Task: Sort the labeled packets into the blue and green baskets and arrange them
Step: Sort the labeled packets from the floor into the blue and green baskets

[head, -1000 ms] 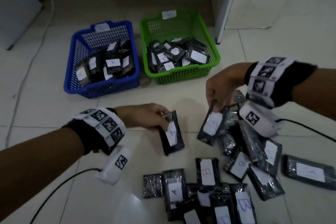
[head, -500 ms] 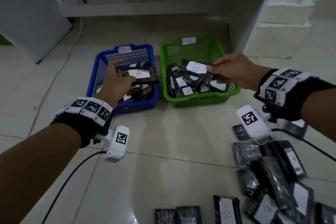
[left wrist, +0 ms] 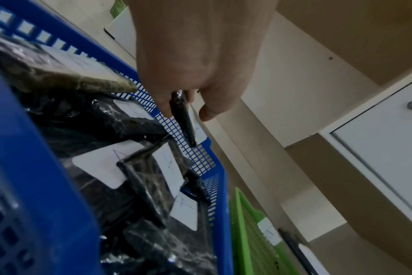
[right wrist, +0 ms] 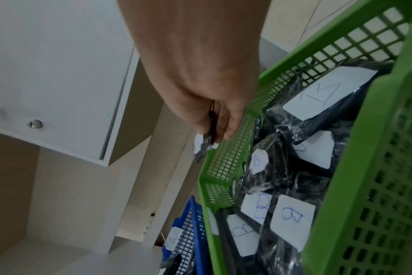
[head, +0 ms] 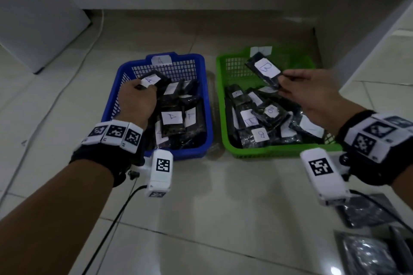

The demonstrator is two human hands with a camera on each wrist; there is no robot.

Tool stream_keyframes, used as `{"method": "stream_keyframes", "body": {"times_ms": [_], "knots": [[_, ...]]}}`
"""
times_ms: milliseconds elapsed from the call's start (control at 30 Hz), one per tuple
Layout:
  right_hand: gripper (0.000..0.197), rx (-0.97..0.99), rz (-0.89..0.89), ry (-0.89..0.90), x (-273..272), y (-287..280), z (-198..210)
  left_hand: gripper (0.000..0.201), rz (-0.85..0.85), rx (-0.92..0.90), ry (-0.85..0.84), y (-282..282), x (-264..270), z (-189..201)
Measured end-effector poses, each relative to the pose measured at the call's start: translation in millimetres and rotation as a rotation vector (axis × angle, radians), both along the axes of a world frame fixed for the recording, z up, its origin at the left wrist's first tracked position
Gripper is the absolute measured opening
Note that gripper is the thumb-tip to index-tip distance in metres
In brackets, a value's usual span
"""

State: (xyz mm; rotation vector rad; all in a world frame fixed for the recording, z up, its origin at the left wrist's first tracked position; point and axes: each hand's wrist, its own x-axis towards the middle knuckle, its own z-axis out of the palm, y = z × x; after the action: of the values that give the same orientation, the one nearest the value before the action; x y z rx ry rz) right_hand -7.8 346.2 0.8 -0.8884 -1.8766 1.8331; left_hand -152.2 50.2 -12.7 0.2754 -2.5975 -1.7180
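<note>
At about four and five o'clock in the head view, nearest the person, loose black packets (head: 366, 250) lie on the tiled floor (head: 223, 219), shiny in their plastic wrap. A white camera unit hangs under each wrist, below bands of black-and-white markers.

Further out, at eleven o'clock, the left hand (head: 136, 100) is over the blue basket (head: 206, 105), on its left side. Its fingers are curled and pinch a black packet labeled A (head: 153, 79) by one end; the packet is clear of the pile beneath and its white label faces up. The left wrist view shows the same packet (left wrist: 182, 119) edge-on between thumb and fingers, near the basket's mesh wall. Under the hand, the basket holds a heap of black packets with A labels (head: 171, 117), lying flat or tilted against one another.

At one o'clock the right hand (head: 312, 94) is over the green basket (head: 277, 150), just beside the blue one. Thumb and fingers pinch a packet labeled B (head: 266, 69) by its near end, tilted, with its far end toward the back wall. Below lies a jumble of B-labeled packets (head: 260, 125).

At twelve o'clock each basket's far rim carries a white paper tag; the blue one's reads A (head: 161, 60), the green one's tag (head: 261, 50) is unreadable. Beyond stand white cabinets.
</note>
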Motion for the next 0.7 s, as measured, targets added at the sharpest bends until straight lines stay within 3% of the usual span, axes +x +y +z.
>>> {"method": "stream_keyframes", "body": {"times_ms": [67, 100, 267, 400, 467, 567, 700], "knots": [[0.016, 0.047, 0.017, -0.029, -7, 2, -11, 0.02, -0.034, -0.018, -0.029, -1, -7, -12], [0.024, 0.066, 0.023, -0.044, -9, 3, -15, 0.022, -0.046, -0.044, -0.04, -2, -10, -17], [0.049, 0.083, 0.155, -0.178, -18, 5, -27, 0.048, -0.148, -0.258, -0.02, 6, -6, -22], [0.042, 0.281, 0.186, -0.235, -12, 4, -23, 0.064, -0.182, -0.568, 0.051, 14, 10, -23], [0.029, 0.376, 0.2, -0.23, -7, 7, -19, 0.058, -0.22, -0.592, 0.204, 14, 19, -21], [0.018, 0.471, 0.256, -0.198, 6, 9, -12, 0.031, -0.339, -0.601, 0.41, 21, 37, -8], [0.015, 0.638, 0.339, -0.201, 36, 10, 8, 0.014, -0.542, -0.607, 0.473, 49, 88, 13]]}}
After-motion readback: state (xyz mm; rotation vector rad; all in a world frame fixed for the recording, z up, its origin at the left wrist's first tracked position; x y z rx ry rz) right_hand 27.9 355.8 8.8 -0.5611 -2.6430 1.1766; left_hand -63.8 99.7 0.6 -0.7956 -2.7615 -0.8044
